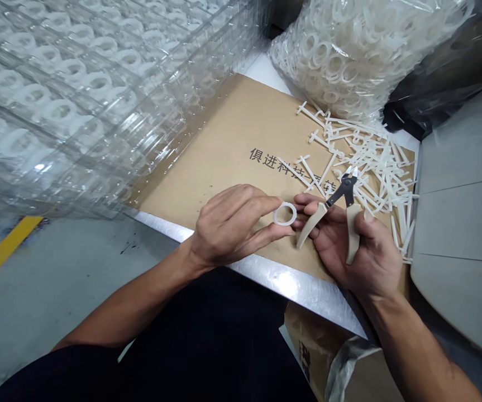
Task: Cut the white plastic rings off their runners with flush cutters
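Note:
A white plastic ring (285, 214) is pinched between the thumb and forefinger of my left hand (236, 226), above the front part of a brown cardboard sheet (224, 139). My right hand (349, 245) holds nippers (343, 192) with beige handles, palm up. The nippers' handles are spread and their dark jaws point away from me. Fingertips of my right hand are close beside the ring; whether they touch it I cannot tell. Beyond the nippers lies a heap of thin white plastic sprues (375, 156).
Clear trays (110, 95) filled with rows of white rings are stacked at the left. A clear bag (349, 56) of rings stands at the back right. The table's metal edge (274, 277) runs in front. A grey panel (462, 206) borders the right side.

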A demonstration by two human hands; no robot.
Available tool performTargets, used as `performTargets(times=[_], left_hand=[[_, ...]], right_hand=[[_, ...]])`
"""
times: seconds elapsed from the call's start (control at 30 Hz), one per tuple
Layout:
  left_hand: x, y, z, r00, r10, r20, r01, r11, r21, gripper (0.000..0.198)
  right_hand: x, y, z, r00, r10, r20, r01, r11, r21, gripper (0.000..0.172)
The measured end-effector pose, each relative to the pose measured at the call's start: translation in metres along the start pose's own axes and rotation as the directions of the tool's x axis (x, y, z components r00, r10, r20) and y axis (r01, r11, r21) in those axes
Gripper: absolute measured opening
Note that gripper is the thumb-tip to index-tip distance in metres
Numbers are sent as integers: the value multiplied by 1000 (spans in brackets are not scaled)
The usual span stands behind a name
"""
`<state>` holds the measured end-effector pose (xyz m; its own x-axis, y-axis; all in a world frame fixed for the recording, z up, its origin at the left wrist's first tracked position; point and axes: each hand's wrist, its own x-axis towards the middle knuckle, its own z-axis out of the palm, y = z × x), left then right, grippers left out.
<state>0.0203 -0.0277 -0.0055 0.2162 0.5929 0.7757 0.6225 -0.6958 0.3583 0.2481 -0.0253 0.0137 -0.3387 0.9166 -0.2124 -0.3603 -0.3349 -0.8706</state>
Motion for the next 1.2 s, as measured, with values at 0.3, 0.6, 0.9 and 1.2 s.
performTargets(times=[0.3,0.6,0.9,1.2], left_hand=[[-4,-4,4,994,-79,-75,65,981,-183,29],[5,13,-62,693,-644,325,643,349,-681,26],[82,-56,-166,771,-609,185,589,573,-569,25],[210,-261,-154,842,-538,25,516,819,250,24]], right_hand=[[2,4,-4,1000,11,14,-12,1000,27,47],[2,17,-12,997,57,-46,-55,997,51,48],[2,14,-6,991,115,-63,-112,992,55,55],[7,26,-20,973,188,-136,-172,977,123,55]])
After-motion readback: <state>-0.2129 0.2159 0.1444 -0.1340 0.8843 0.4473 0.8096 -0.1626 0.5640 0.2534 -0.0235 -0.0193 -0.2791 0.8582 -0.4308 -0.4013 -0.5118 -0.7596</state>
